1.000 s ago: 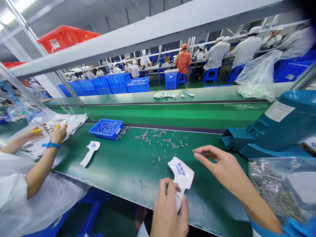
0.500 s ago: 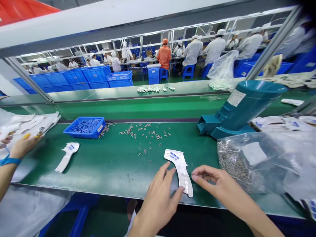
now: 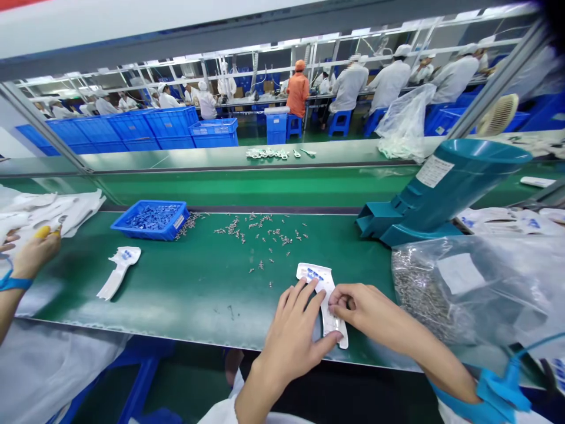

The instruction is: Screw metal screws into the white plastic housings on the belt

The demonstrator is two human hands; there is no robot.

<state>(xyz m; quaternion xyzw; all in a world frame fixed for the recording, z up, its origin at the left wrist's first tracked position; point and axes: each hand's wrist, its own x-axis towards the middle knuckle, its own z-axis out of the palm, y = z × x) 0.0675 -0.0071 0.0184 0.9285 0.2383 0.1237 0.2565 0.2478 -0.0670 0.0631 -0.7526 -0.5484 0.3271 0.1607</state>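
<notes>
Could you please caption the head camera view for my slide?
Left hand and right hand handle a white, blue-printed plastic piece on a green workbench.

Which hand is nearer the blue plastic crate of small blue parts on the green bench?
Left. The left hand lies on the white plastic piece, right of the blue plastic crate. The right hand is farther right, touching that piece's right edge.

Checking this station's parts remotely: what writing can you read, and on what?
Nothing is legible enough to quote:
white label on the teal hopper: too blurred
sticker on the clear bag: too blurred
small label on the blue crate: too small
blue print on the white moulded piece: too small
</notes>
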